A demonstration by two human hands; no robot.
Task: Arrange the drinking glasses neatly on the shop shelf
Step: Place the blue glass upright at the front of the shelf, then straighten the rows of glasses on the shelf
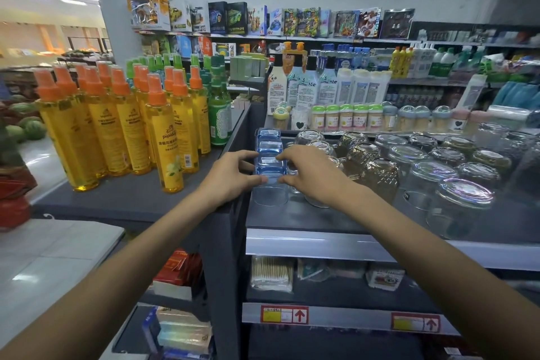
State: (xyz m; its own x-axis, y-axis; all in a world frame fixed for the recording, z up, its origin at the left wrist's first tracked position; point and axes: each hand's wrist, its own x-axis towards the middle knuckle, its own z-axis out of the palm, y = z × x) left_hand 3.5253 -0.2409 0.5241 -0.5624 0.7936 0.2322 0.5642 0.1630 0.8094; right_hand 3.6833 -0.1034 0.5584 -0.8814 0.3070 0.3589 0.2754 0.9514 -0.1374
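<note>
Your left hand (230, 175) and right hand (309, 175) cover both sides of the blue glass (270, 165). Your right hand also hides parts of the clear glasses (320, 202) behind it. The far glasses (524, 155) blur at the right edge. The price tags (284, 314) are too small to read.

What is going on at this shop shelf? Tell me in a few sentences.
A person is tidying a shop shelf. The left hand and right hand both grip the front blue glass of a row at its left edge. Clear and patterned glasses stand upturned in rows to the right.
</note>
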